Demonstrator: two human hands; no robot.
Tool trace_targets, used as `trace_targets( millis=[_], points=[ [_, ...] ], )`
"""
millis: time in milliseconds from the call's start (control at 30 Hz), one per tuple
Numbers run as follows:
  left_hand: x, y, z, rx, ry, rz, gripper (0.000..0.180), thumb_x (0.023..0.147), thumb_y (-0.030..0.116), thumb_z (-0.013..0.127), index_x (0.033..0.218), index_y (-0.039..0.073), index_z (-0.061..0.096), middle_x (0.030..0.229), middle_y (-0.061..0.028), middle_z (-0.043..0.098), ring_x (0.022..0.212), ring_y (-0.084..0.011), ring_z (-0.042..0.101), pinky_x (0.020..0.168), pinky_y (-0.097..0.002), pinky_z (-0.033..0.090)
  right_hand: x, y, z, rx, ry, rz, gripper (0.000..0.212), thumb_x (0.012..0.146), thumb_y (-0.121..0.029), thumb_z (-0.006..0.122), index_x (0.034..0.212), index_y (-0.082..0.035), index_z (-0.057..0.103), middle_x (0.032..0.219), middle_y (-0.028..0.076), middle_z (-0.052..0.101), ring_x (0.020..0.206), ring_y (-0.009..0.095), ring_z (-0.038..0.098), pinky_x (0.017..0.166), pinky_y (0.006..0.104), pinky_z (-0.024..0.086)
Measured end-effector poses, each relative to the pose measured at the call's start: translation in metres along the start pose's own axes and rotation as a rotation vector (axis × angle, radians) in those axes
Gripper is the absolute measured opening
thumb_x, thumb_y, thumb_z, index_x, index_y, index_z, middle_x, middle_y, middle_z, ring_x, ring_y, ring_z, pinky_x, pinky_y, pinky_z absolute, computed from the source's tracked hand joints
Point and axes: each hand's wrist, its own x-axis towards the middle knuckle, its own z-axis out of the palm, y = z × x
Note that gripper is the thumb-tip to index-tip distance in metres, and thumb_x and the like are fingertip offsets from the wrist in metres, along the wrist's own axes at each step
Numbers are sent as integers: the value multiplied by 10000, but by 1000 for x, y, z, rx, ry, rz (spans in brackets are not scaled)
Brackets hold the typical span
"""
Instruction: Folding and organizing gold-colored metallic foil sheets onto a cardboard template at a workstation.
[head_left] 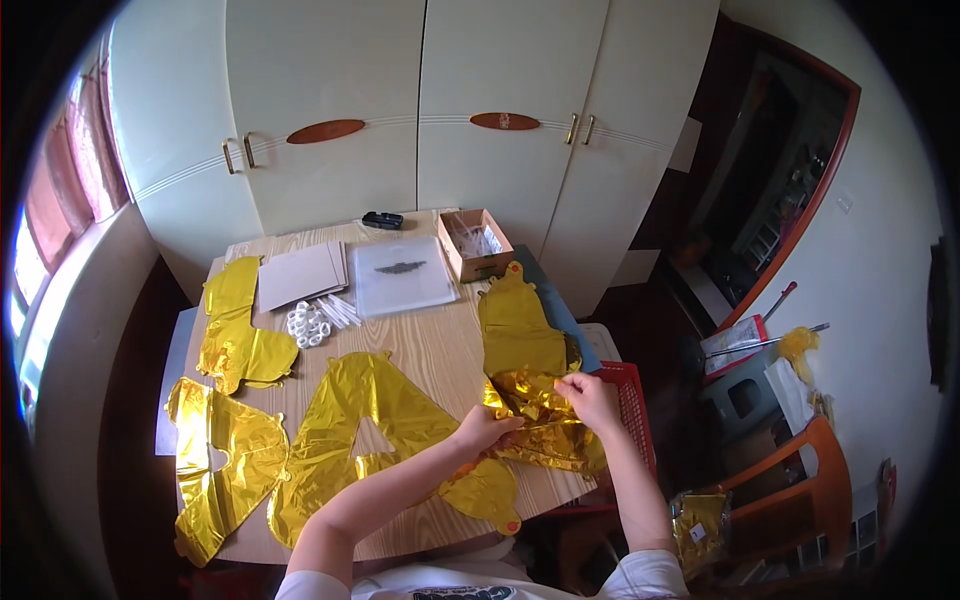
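My left hand (485, 432) and my right hand (590, 398) are both closed on a crumpled gold foil balloon (545, 440), flat and uninflated, at the table's right side. My left fingers pinch its left side, and my right fingers grip its upper edge. Just beyond it lies another flat gold balloon (522, 330) with a rounded outline. A large A-shaped foil balloon (330, 420) is spread at the middle, partly hidden under my left forearm. Two more gold foil balloons, one at the far left (235, 320) and one at the near left (235, 450), lie flat and creased.
On the wooden table (420, 350) are grey cards (300, 277), white rings (308, 325), white sticks (340, 312), a clear plastic sleeve (405, 285), a black object (383, 220) and a cardboard box (478, 262). A red basket (632, 410) and a wooden chair (825, 470) stand to the right.
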Motion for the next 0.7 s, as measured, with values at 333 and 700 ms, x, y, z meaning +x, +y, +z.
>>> trace_targets(
  millis=[333,700],
  points=[
    [5,-23,0,-122,-137,9,297,937,244,630,809,-21,676,732,-117,699,642,-154,689,516,-243,535,94,58,-27,29,309,-165,165,887,-118,664,827,19,594,668,22,621,619,37,522,547,246,405],
    [-15,41,-24,940,371,590,302,822,295,714,1054,112,650,1010,-125,640,907,-288,641,805,-402,523,65,28,-21,-20,-24,-243,376,692,-226,867,814,7,598,665,35,602,620,93,510,583,291,430]
  ],
)
